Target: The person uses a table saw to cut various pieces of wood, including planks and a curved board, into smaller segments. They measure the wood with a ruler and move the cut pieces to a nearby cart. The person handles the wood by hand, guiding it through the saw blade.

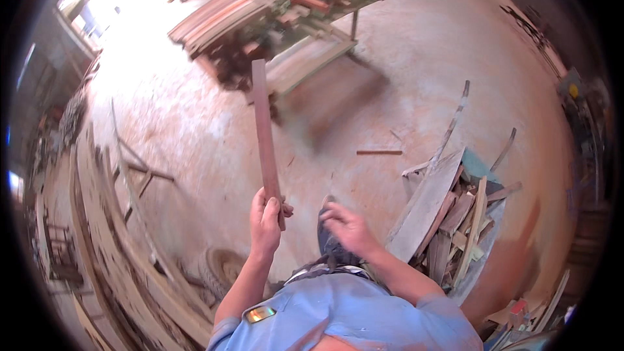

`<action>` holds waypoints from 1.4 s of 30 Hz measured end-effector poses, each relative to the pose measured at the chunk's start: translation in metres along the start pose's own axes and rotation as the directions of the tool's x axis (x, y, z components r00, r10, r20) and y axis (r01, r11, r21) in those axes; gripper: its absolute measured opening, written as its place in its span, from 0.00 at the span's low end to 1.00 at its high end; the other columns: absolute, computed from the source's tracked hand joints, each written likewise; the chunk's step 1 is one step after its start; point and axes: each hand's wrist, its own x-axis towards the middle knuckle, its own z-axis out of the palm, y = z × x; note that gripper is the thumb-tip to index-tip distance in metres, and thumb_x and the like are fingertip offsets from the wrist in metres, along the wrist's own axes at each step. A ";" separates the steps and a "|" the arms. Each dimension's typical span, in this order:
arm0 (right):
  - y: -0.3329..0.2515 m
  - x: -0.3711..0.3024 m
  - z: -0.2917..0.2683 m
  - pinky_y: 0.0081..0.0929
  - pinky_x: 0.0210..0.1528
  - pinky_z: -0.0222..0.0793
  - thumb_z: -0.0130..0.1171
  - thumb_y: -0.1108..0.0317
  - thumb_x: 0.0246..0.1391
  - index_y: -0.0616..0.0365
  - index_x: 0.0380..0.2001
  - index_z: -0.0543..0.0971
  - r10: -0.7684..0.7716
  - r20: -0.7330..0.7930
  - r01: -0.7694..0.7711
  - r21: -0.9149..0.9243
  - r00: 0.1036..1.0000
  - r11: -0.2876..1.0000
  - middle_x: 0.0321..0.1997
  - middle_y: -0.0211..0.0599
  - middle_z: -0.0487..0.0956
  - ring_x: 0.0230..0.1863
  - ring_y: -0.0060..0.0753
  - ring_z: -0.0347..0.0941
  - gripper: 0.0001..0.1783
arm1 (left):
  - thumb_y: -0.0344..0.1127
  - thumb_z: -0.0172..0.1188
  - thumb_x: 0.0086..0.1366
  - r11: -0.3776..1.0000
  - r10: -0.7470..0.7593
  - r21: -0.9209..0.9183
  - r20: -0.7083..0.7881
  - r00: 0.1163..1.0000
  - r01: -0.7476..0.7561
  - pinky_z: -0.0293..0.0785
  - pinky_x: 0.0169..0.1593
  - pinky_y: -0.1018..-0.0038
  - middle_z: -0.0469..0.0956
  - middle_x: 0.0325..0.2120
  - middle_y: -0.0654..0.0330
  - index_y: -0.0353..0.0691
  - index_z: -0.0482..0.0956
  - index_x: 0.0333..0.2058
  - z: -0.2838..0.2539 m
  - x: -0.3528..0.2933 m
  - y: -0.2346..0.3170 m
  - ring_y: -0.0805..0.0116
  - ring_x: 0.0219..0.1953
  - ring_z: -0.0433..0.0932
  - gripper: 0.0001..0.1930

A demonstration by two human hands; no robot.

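My left hand (265, 221) is closed around the lower end of a long, flat wooden strip (264, 127). Reddish-brown in colour, the strip points up and away from me, tilted slightly left. Its far end overlaps the view of a wood-laden rack. My right hand (350, 226) hangs in front of my waist, a little blurred, its fingers loosely apart with nothing seen in them. It is apart from the strip, above my dark shoe (325, 234).
Ahead stands a rack (318, 58) stacked with boards (227, 16). To my right, a metal cart (422, 211) holds wood offcuts (458, 218). Long rough planks (107, 234) lie at left beside a wheel (224, 266). A thin wood piece (379, 153) lies on the floor.
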 end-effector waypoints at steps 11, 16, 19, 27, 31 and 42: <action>-0.118 0.253 -0.022 0.29 0.60 0.65 0.52 0.60 0.67 0.65 0.62 0.62 -0.120 0.194 0.070 0.243 0.974 0.967 0.53 0.41 0.73 0.56 0.31 0.70 0.27 | 0.29 0.56 0.60 0.853 0.344 0.320 0.251 0.905 -0.413 0.65 0.60 0.64 0.62 0.57 0.49 0.32 0.56 0.63 0.095 0.211 0.033 0.60 0.57 0.66 0.33; -0.124 0.365 -0.070 0.26 0.41 0.77 0.51 0.70 0.65 0.61 0.55 0.66 0.063 0.027 -0.068 0.366 0.998 0.928 0.43 0.34 0.76 0.39 0.23 0.76 0.18 | 0.37 0.65 0.56 0.765 0.262 0.346 0.602 0.754 -0.543 0.61 0.65 0.60 0.51 0.67 0.48 0.36 0.56 0.68 0.092 0.305 0.057 0.54 0.68 0.56 0.42; -0.137 0.434 -0.131 0.26 0.36 0.77 0.53 0.69 0.64 0.62 0.55 0.68 0.042 -0.191 0.000 0.219 0.981 0.976 0.40 0.34 0.77 0.36 0.23 0.76 0.18 | 0.29 0.62 0.56 0.812 0.166 0.368 0.599 0.783 -0.453 0.67 0.62 0.61 0.55 0.65 0.49 0.37 0.59 0.66 0.072 0.356 0.042 0.55 0.64 0.64 0.38; -0.180 0.601 -0.274 0.46 0.44 0.71 0.58 0.64 0.57 0.63 0.50 0.73 -0.416 -0.305 0.061 -0.741 0.857 0.669 0.43 0.55 0.79 0.43 0.59 0.76 0.20 | 0.24 0.56 0.61 0.888 -0.067 0.455 -0.017 0.998 0.068 0.75 0.50 0.71 0.77 0.46 0.50 0.31 0.67 0.60 -0.006 0.434 -0.016 0.64 0.45 0.79 0.27; -0.223 0.733 -0.304 0.50 0.46 0.70 0.58 0.60 0.57 0.62 0.48 0.73 -0.483 -0.260 0.071 -0.822 0.836 0.565 0.44 0.56 0.79 0.45 0.62 0.75 0.21 | 0.25 0.56 0.61 0.788 -0.082 0.591 -0.175 0.981 0.171 0.76 0.49 0.72 0.79 0.42 0.51 0.28 0.67 0.59 -0.017 0.463 0.005 0.67 0.43 0.79 0.26; -0.281 1.110 -0.388 0.42 0.53 0.67 0.63 0.56 0.53 0.58 0.38 0.78 -0.693 -0.089 -0.014 -0.993 0.715 0.114 0.43 0.43 0.76 0.50 0.47 0.71 0.17 | 0.32 0.51 0.67 0.633 -0.192 0.577 -0.529 0.826 0.517 0.64 0.48 0.70 0.65 0.42 0.54 0.32 0.69 0.56 0.045 0.505 0.006 0.60 0.44 0.64 0.20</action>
